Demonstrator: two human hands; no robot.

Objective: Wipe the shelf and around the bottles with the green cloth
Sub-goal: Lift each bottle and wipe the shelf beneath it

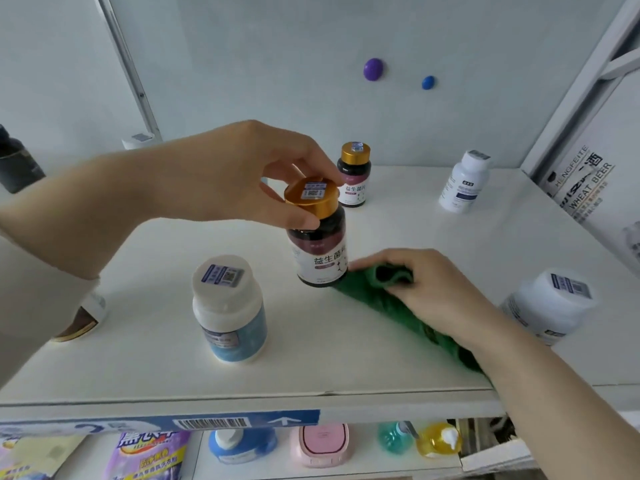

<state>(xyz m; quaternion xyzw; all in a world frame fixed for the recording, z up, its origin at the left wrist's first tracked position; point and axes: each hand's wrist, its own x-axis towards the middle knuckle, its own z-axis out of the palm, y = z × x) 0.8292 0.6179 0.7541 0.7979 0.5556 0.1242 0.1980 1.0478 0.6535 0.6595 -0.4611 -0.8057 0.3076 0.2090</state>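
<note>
My left hand pinches the gold cap of a dark bottle with a white and maroon label, holding it tilted just above the white shelf. My right hand presses the green cloth flat on the shelf, right beside the bottle's base. The cloth trails back under my right wrist toward the shelf's front edge. A white-capped bottle with a pale blue label stands at front left.
A second gold-capped bottle and a white bottle stand at the back. Another white bottle is at the right, a partly hidden one under my left sleeve. A box leans at right. Products fill the lower shelf.
</note>
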